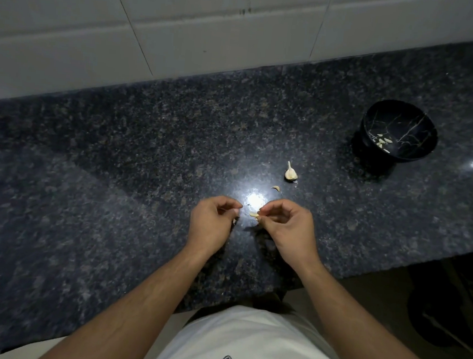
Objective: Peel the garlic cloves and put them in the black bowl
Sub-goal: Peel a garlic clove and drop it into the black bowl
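The right hand pinches a pale garlic clove between thumb and fingertips, its other fingers curled in toward the palm. The left hand sits just beside it, a small gap between the two, with its fingers curled and the thumb meeting the fingertips; a tiny pale scrap shows at its lower edge, but whether the fingers actually grip anything cannot be told. Both hands hover low over a dark speckled granite counter, right by a bright glare spot of reflected light. Just beyond the glare lies a small curled piece of garlic skin, and a little farther back a partly broken garlic bulb with its stem pointing away from the person. Well apart, toward the right rear of the counter, stands the black bowl with thin pale vein-like lines on its inside; several peeled cloves lie at its bottom. A wall of large pale tiles rises behind the counter. The room is dim. At the near right, the counter's edge gives way to a dark floor.
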